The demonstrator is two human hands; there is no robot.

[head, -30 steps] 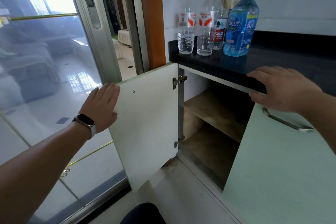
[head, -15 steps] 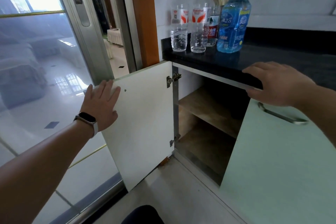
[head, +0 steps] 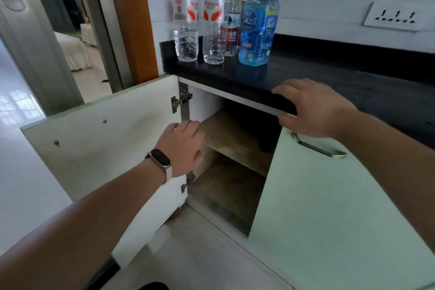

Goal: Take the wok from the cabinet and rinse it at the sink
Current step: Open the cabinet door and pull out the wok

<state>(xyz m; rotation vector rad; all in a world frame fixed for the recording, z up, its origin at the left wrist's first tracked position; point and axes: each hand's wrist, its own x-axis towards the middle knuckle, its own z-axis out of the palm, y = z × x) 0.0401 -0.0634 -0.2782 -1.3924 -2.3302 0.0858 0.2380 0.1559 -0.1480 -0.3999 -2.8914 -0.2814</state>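
The cabinet (head: 226, 186) under the black countertop (head: 306, 77) stands open, its left door (head: 98, 143) swung wide. Inside I see a wooden shelf (head: 237, 139) and a bare bottom board; a dark shape (head: 266, 139) sits at the back of the shelf, mostly hidden, and I cannot tell whether it is the wok. My left hand (head: 183, 146), wearing a wristband, is open in front of the cabinet opening beside the hinges. My right hand (head: 313, 108) rests on the countertop's front edge, fingers spread, holding nothing.
Two clear water bottles (head: 186, 19), a red-capped bottle (head: 231, 19) and a large blue bottle (head: 257, 23) stand at the counter's left end. The right cabinet door (head: 329, 207) with a metal handle (head: 317, 146) is closed. A wall socket (head: 397, 19) is at right, a sliding glass door at left.
My left hand has left the open door's edge and moved right, to the cabinet opening. The view has dropped closer to the cabinet. My right hand stays on the counter edge.
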